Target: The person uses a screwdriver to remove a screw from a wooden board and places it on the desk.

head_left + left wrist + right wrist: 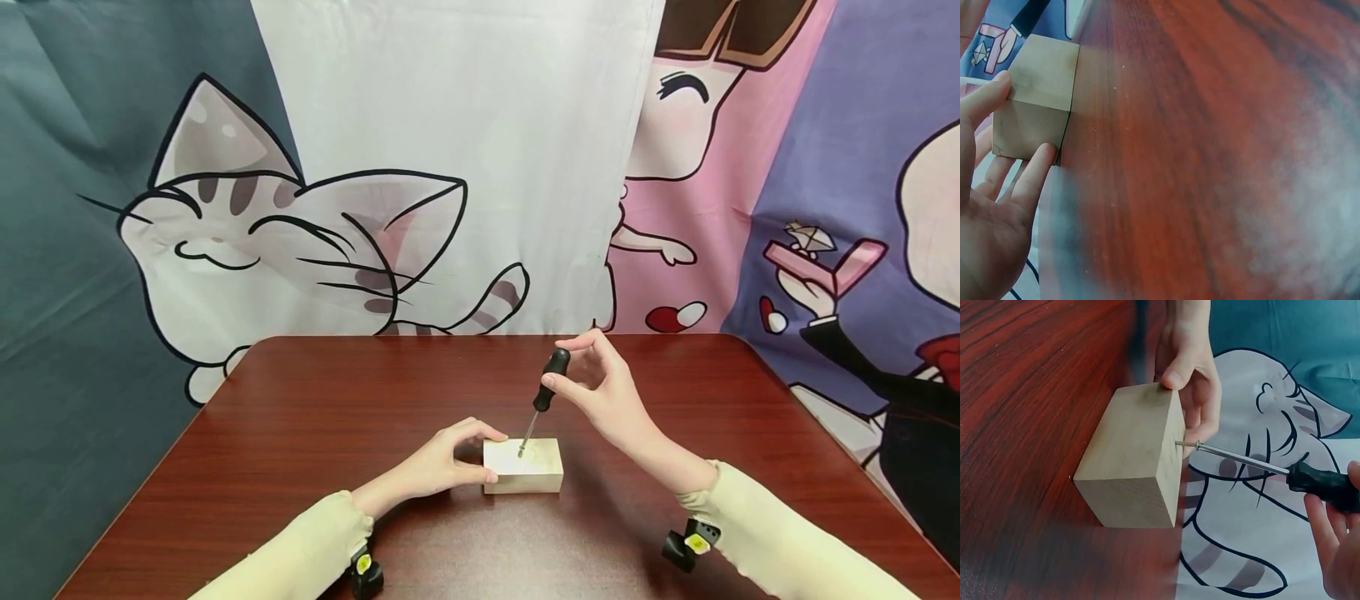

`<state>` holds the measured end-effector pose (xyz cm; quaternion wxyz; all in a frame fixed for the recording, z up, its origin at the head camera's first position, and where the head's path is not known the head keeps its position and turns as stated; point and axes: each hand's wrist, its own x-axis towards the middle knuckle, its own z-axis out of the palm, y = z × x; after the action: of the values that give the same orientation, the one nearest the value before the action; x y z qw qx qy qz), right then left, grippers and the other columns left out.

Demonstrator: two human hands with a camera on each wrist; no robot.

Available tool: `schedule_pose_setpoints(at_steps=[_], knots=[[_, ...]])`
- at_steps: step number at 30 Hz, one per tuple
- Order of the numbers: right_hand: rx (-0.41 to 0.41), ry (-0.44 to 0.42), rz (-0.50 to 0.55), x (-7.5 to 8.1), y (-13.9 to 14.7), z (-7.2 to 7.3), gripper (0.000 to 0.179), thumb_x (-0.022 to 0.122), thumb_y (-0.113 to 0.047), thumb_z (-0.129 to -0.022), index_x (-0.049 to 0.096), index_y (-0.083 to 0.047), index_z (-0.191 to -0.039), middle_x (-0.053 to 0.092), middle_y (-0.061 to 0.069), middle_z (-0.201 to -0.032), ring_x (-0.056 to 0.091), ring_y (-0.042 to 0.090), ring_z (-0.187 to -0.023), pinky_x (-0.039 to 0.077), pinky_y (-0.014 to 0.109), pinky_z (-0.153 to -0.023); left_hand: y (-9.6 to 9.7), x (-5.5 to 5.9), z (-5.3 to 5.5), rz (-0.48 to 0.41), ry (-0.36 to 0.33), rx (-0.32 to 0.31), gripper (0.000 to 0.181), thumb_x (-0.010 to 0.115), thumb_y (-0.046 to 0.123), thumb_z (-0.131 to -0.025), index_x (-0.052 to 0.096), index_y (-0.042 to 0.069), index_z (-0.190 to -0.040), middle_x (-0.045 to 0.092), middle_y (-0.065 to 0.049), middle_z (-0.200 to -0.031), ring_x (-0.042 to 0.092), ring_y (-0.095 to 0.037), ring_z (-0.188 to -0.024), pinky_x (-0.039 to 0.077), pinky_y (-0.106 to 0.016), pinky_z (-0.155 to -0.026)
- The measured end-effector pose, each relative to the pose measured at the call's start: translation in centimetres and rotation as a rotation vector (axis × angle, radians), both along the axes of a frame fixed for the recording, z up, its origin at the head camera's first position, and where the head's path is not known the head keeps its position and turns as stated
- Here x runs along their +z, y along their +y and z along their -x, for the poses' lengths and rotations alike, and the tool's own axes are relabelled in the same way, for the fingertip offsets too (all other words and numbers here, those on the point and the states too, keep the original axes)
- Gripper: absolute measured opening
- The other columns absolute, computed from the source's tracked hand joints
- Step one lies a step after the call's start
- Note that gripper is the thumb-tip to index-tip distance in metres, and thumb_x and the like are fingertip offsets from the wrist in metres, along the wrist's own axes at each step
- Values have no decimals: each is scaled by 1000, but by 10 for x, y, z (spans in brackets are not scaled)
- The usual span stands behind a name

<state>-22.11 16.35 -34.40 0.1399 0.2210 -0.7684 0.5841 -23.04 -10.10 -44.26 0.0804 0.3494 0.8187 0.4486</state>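
Observation:
A pale wooden block (534, 482) lies on the table, and my left hand (442, 462) grips its left end with thumb and fingers on opposite sides. My right hand (611, 396) holds a screwdriver (552, 379) by its black handle, thumb and fingers around it. The shaft slants down to the block's top face. In the right wrist view a small screw (1183, 444) stands partly out of the block (1122, 434), and the screwdriver's (1241, 459) tip meets its head. The left wrist view has the block's end face (1032, 128) between the left hand's fingers; the screwdriver is out of that view.
The reddish-brown wooden table (360, 392) spreads around the block. Behind its far edge hangs a printed cartoon cloth (465, 100). A small black camera is strapped at each wrist, the right one (690, 544) close above the tabletop.

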Motion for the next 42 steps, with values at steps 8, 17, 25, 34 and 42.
schedule_pose_setpoints(at_steps=[8,17,25,34,42], knots=[[98,-21,14,4,2,2,39,75,-4,-85,56,-10,-119,73,2,-102,72,14,-94,61,34,-76,0,0,0,-2,-10,3,48,81,31,-82,62,28,-126,62,9,-123,59,-9,-112,48,-30,-100],[301,39,100,-4,-3,3,38,58,6,-95,41,1,-128,68,9,-119,69,24,-111,59,33,-84,0,-1,0,-11,-18,5,47,81,32,-82,63,28,-125,62,9,-122,59,-10,-112,47,-30,-100],[24,30,67,-9,-8,0,46,75,-1,-84,51,-6,-123,62,0,-97,65,9,-81,58,27,-69,1,1,-1,0,-43,16,49,82,33,-82,62,30,-126,61,10,-122,60,-9,-110,48,-29,-98],[19,22,50,-5,-6,0,42,75,-1,-85,55,-8,-121,66,-3,-93,67,11,-82,58,27,-71,1,3,0,0,-90,4,49,82,29,-82,61,28,-126,64,9,-121,64,-7,-107,50,-26,-95],[62,34,38,-5,-3,2,41,74,-3,-87,58,-9,-124,71,-4,-98,69,11,-89,58,26,-79,2,1,2,-9,-88,-30,48,81,27,-83,61,22,-127,66,1,-121,66,-9,-106,51,-27,-94]])
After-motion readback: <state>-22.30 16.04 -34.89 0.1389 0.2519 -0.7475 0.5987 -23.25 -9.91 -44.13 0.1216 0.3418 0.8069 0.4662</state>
